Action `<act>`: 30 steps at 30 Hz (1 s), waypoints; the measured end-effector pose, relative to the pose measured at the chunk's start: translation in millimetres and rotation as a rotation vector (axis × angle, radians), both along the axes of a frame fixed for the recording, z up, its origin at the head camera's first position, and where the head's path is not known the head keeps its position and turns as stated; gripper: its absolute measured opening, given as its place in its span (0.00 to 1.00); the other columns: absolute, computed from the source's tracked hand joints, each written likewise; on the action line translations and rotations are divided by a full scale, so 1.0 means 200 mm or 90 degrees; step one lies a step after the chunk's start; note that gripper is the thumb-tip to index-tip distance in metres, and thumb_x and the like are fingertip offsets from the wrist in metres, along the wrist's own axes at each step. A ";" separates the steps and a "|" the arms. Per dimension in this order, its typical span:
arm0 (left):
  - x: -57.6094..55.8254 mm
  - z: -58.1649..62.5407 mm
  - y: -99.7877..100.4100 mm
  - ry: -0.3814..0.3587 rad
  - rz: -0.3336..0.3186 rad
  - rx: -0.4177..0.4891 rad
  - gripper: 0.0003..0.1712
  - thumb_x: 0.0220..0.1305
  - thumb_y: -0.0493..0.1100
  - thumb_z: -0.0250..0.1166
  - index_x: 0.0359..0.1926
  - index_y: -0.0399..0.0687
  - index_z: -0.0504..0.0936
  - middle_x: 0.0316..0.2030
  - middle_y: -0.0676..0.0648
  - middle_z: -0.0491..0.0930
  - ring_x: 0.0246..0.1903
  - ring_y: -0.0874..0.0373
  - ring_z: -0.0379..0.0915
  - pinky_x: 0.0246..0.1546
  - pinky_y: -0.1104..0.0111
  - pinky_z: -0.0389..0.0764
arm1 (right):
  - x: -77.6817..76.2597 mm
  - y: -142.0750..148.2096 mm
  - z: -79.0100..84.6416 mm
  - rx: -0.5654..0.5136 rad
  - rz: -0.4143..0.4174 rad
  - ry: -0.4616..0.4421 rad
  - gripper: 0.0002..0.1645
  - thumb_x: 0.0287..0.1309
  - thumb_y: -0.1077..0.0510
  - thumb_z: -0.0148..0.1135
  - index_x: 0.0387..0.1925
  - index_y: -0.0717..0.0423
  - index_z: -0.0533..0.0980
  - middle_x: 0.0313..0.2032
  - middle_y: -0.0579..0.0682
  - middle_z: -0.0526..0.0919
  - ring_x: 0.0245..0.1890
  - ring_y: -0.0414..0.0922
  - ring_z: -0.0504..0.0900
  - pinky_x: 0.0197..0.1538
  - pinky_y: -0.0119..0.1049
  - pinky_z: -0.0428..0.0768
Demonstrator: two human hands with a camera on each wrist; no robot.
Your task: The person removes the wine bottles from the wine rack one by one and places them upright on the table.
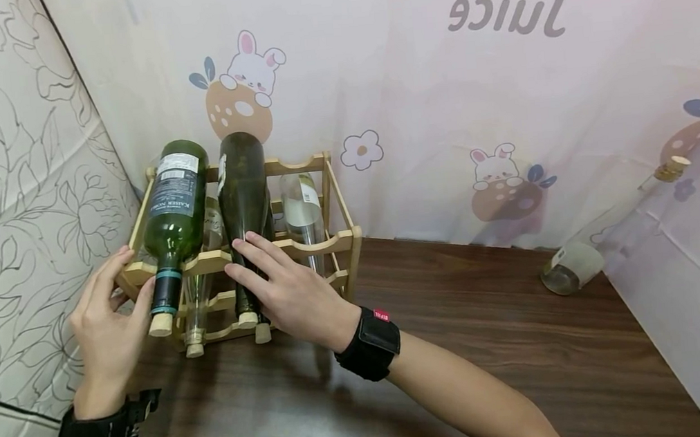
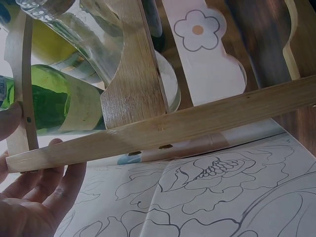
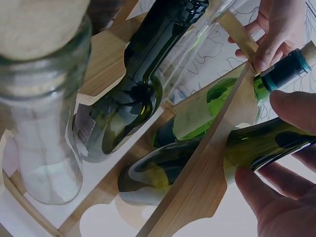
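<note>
My left hand [image 1: 105, 316] grips the front left corner of a wooden wine rack [image 1: 204, 262], its thumb beside the neck of a green wine bottle [image 1: 174, 192]. That bottle lies in the top row with a label and a cork. Next to it lies a dark green wine bottle [image 1: 241, 186], its neck between the thumb and fingers of my right hand [image 1: 296, 289]. In the right wrist view, the dark bottle's neck [image 3: 266, 145] passes over the rack's front rail. The left wrist view shows fingers [image 2: 66, 185] curled under the rack's corner.
Lower rows of the rack hold a clear bottle [image 1: 196, 305], another clear bottle [image 1: 302, 212] and a dark one, partly hidden. A corked clear bottle [image 1: 573, 267] leans against the right wall, standing on the dark wooden table [image 1: 471, 312]. Printed curtains enclose the back and sides.
</note>
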State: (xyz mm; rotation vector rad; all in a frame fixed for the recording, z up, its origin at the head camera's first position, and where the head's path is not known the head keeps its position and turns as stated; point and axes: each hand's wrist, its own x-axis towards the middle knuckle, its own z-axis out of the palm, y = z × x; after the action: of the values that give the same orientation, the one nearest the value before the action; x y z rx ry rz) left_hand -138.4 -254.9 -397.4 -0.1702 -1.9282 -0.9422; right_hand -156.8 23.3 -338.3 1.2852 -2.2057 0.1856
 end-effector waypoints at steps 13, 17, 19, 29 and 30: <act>0.00 0.01 0.00 0.004 -0.003 -0.001 0.32 0.55 0.23 0.75 0.62 0.39 0.84 0.62 0.36 0.84 0.58 0.85 0.73 0.50 0.96 0.74 | -0.02 0.00 0.03 -0.017 0.020 0.049 0.23 0.66 0.66 0.63 0.61 0.51 0.82 0.68 0.58 0.80 0.74 0.53 0.75 0.49 0.31 0.92; 0.00 0.01 0.00 0.003 -0.002 -0.001 0.32 0.55 0.23 0.75 0.62 0.39 0.84 0.62 0.36 0.84 0.59 0.84 0.73 0.50 0.96 0.74 | -0.03 0.01 0.03 -0.016 0.033 0.049 0.24 0.64 0.66 0.65 0.61 0.52 0.82 0.68 0.59 0.81 0.73 0.53 0.76 0.53 0.32 0.91; 0.00 0.01 0.00 0.003 -0.003 -0.001 0.32 0.55 0.23 0.75 0.62 0.38 0.84 0.62 0.36 0.84 0.60 0.84 0.72 0.50 0.96 0.74 | -0.04 0.02 0.03 -0.022 0.041 0.056 0.25 0.63 0.67 0.65 0.61 0.52 0.83 0.67 0.59 0.82 0.72 0.54 0.77 0.58 0.33 0.90; 0.00 0.01 -0.01 0.007 -0.007 0.000 0.32 0.55 0.24 0.76 0.62 0.39 0.84 0.62 0.36 0.84 0.60 0.83 0.73 0.50 0.96 0.74 | -0.09 0.03 0.06 -0.064 0.069 0.114 0.27 0.58 0.69 0.67 0.60 0.53 0.84 0.63 0.59 0.85 0.69 0.54 0.80 0.70 0.37 0.84; 0.00 0.01 0.00 0.007 -0.008 0.000 0.31 0.55 0.24 0.75 0.62 0.39 0.84 0.62 0.36 0.84 0.60 0.83 0.73 0.50 0.96 0.74 | -0.09 0.03 0.06 -0.070 0.070 0.116 0.27 0.58 0.69 0.67 0.60 0.53 0.84 0.63 0.59 0.85 0.69 0.54 0.81 0.69 0.36 0.84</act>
State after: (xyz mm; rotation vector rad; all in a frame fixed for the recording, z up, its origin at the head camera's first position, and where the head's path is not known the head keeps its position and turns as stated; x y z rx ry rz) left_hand -138.6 -255.8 -395.4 -0.1862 -1.9195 -0.9478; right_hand -174.7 29.1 -325.7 1.3099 -1.9471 0.2200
